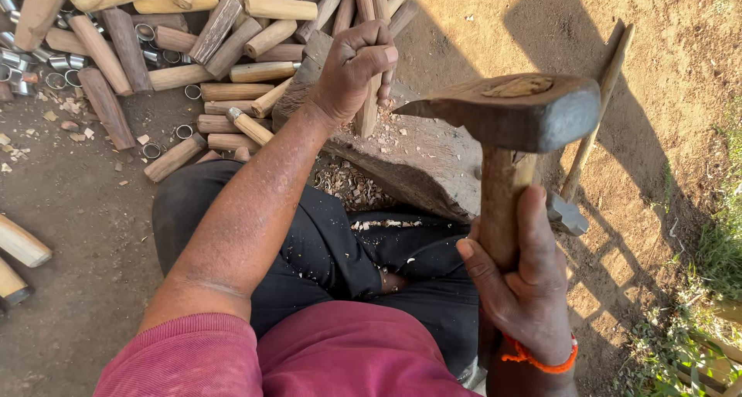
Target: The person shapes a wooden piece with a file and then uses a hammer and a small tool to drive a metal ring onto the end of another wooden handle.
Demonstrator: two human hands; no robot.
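View from the head camera, read left to right. At the far left, two pale wooden handles (17, 258) lie on the bare earth floor (85, 227). Above them, along the upper edge, a cluster of small metal rings (46, 61) sits beside a heap of rough-cut wooden pegs (193, 64), some reddish, some pale; a few loose rings lie among the pegs. The person sits on the ground in dark trousers (309, 242) and a maroon shirt (309, 358), wood shavings scattered over the lap.

The left hand (355, 68) reaches forward, its grip pressed together in a fist around an upright wooden stick (369, 111), whose lower end rests on a weathered wooden block (417, 161) lying across the front of the legs. Chips and shavings surround the base of the stick.

To the right, the right hand (522, 281), with an orange band at the wrist, has its grip wrapped tightly round the wooden shaft of a hammer (510, 115). The dark iron head is raised close to the camera, above and to the right of the stick, not touching it. Behind the hammer, a second long-handled tool (595, 111) lies on sandy soil, near its own shadow. Grass (723, 235) borders the far right.
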